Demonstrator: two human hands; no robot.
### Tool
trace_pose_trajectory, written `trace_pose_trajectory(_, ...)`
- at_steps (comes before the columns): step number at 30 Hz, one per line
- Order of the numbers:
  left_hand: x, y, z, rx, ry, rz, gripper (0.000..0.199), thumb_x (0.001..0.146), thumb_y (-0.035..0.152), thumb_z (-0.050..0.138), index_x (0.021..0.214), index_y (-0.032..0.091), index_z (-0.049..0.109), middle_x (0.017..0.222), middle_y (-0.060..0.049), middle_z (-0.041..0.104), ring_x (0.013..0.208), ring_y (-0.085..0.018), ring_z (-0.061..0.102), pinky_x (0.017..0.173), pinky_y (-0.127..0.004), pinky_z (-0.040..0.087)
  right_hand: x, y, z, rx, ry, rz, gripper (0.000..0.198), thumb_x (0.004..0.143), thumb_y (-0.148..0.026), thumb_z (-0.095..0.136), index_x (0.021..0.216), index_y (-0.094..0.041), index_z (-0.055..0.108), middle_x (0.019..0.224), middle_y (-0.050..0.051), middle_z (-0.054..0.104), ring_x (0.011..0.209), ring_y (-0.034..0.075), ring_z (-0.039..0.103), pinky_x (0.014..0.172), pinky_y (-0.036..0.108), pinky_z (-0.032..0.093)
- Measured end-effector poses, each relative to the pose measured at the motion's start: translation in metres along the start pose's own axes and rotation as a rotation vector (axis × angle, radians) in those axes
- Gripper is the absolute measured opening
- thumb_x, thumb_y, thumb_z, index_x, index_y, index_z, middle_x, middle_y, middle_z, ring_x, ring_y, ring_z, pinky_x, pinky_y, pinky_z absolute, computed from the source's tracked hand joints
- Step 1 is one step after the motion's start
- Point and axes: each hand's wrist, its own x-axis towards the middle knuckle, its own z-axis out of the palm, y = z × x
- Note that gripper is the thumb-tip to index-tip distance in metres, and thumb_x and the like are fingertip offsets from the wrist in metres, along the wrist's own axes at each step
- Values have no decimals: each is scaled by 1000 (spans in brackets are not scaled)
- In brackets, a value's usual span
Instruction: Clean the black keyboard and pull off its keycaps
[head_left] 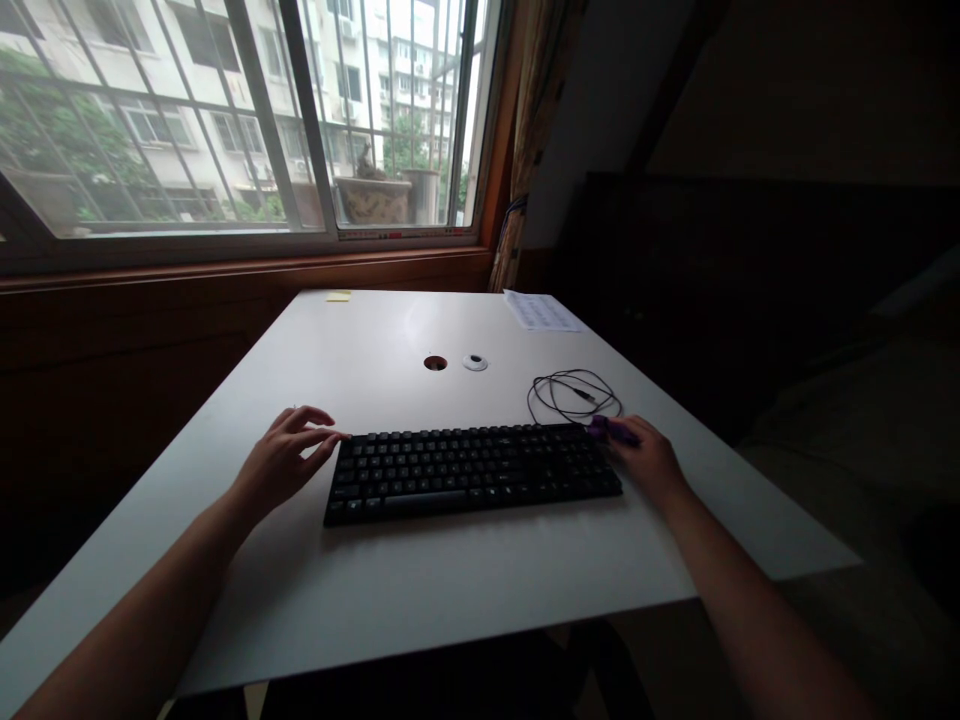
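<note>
A black full-size keyboard [472,470] lies flat on the white table [442,590]. My left hand [289,450] is beside its left end, fingers apart, with a fingertip at the upper left corner. It holds nothing. At the upper right corner my right hand [649,455] is closed around a small purple item [613,431], perhaps a cloth, though its exact kind is unclear. The item is at the keyboard's edge, and I cannot tell if it presses on the keys. Behind the right end lies a loosely coiled black cable [574,392] with a plug.
Further back, a round hole [435,363] opens in the tabletop, with a white round cover [475,362] next to it. Printed paper [545,311] lies at the far right corner, a yellow sticky note [339,296] at the far left. A barred window [247,120] stands beyond.
</note>
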Motion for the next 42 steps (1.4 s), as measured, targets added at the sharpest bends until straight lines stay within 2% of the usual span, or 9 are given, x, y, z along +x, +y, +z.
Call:
trace_pose_trajectory(5, 0, 5, -4, 27, -18, 17, 26, 95, 39, 52, 104, 33, 76, 109, -6, 67, 98, -27, 57, 86, -42, 51, 0, 0, 0, 2, 6, 0, 22, 81, -35, 63, 98, -23, 70, 92, 7, 68, 88, 26, 64, 79, 38, 50)
trace_pose_trajectory(12, 1, 5, -3, 40, -7, 7, 28, 95, 38, 51, 102, 33, 77, 108, -5, 69, 96, -26, 57, 89, -43, 49, 0, 2, 1, 5, 5, 11, 23, 82, -35, 62, 98, -22, 70, 92, 7, 68, 88, 26, 64, 81, 38, 50)
trace_pose_trajectory(22, 2, 7, 2, -38, -22, -8, 24, 95, 35, 52, 102, 27, 73, 104, -5, 71, 97, -25, 62, 103, -47, 39, -1, 6, 2, 4, 8, 10, 21, 82, -33, 62, 98, -23, 70, 92, 6, 67, 88, 26, 64, 79, 38, 50)
trace_pose_trajectory(28, 1, 5, 7, -91, -46, -25, 28, 96, 39, 51, 115, 25, 65, 107, -7, 68, 93, -25, 65, 93, -43, 47, -1, 4, 1, 6, 0, 12, 21, 83, -33, 62, 99, -23, 70, 92, 6, 67, 88, 26, 64, 79, 37, 50)
trace_pose_trajectory(35, 0, 2, 8, -98, -52, -14, 26, 96, 37, 51, 115, 25, 65, 106, -7, 68, 92, -25, 64, 86, -39, 50, -1, 3, 2, 25, 5, 25, 22, 83, -35, 62, 99, -23, 70, 92, 6, 67, 87, 26, 64, 79, 38, 50)
trace_pose_trajectory(42, 0, 0, 10, -98, -65, -21, 26, 95, 37, 52, 115, 26, 65, 107, -6, 69, 93, -25, 64, 85, -40, 50, -1, 4, 2, 22, 6, 31, 22, 82, -35, 63, 99, -23, 70, 92, 6, 67, 88, 25, 64, 79, 37, 50)
